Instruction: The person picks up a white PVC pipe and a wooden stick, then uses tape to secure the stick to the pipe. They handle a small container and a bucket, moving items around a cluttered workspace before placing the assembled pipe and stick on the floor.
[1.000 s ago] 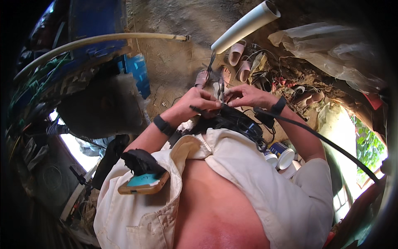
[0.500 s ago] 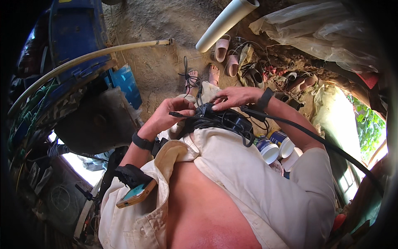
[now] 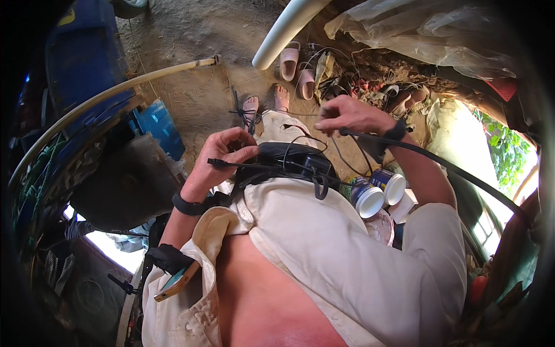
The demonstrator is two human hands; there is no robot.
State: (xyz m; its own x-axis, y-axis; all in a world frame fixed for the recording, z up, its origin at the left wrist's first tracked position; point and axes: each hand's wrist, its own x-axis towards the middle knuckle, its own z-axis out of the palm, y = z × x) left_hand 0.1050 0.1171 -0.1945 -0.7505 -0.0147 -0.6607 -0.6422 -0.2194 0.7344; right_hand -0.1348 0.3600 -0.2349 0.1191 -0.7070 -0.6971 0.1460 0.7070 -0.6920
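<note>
My right hand is lifted to the right of my waist, its fingertips pinched on a thin black cable. At the waist sits a black pouch with a small black box on its right side and loose cables across it. My left hand is curled at the pouch's left end, thumb and fingers drawn together; what they hold, if anything, is hidden. Just beyond its fingers stands a dark bundle of cable. A black cable end lies across my left wrist area. Both wrists wear black bands.
A thick black cable runs past my right forearm. Two white-lidded tubs stand at the right. A phone hangs at my left chest. Pink slippers, a pale pipe and a curved pole are farther off.
My right hand has left the pouch and risen up and to the right with the thin cable. My left hand stays by the pouch's left end, and the view has shifted slightly.
</note>
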